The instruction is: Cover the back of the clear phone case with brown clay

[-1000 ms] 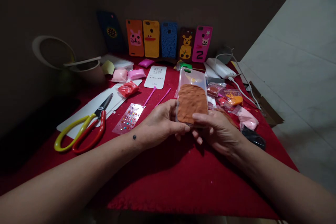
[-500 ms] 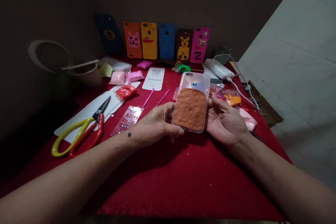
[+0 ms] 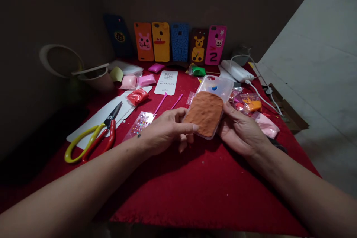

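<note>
A clear phone case [image 3: 216, 86] with a flat patch of brown clay [image 3: 205, 112] on its lower half is held above the red cloth [image 3: 178, 186]. My left hand [image 3: 164, 130] grips its left lower edge, thumb laid on the clay's rim. My right hand [image 3: 241, 132] cradles its right side from beneath, thumb on the case's edge. The case tilts to the right.
Several decorated phone cases [image 3: 180, 42] lean on the back wall. Yellow-and-red scissors [image 3: 93, 137] lie left on a white sheet. A gem sticker sheet [image 3: 139, 123], pink tools [image 3: 160, 103], clay packets [image 3: 136, 96], bagged clay [image 3: 249, 103], a white power bank [image 3: 237, 70] with cable.
My right hand has shifted from pressing the clay's lower edge to holding the case's right side. The case has tilted to the right and moved slightly farther away.
</note>
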### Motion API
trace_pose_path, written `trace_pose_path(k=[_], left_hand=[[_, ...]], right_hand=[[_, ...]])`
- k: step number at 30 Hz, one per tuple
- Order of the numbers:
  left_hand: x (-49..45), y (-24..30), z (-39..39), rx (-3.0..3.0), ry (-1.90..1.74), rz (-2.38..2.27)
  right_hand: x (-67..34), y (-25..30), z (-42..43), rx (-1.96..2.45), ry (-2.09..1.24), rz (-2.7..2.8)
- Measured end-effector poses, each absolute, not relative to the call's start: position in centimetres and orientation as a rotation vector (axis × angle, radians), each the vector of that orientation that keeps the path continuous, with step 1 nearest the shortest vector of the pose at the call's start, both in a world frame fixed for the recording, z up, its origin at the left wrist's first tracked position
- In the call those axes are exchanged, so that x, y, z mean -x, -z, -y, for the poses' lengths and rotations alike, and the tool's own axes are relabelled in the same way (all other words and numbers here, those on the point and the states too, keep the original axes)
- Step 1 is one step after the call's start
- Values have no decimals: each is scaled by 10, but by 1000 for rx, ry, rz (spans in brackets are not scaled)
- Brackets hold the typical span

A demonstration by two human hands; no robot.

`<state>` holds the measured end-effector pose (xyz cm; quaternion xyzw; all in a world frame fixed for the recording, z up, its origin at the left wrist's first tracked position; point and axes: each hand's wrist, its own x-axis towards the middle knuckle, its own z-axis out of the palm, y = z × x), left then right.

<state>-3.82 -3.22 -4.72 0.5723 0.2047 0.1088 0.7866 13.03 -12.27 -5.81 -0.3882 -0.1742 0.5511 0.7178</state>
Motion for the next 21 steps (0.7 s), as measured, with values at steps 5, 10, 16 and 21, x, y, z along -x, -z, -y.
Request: trace_pose_path(k=[5,10,16,21], left_hand=[[35,48,36,-1214,-279,-521],[36,49,34,-1185,-274,-507],[38,51,30,-1131,-234,-440],[39,52,27,-1089,-234,-381]], right_hand=[[-128,59,125,883,-1267,408],[-128,59,126,902,-1285,390],[-128,58,126,887,-1296,385],[-130,59,126,893,-1315,378]])
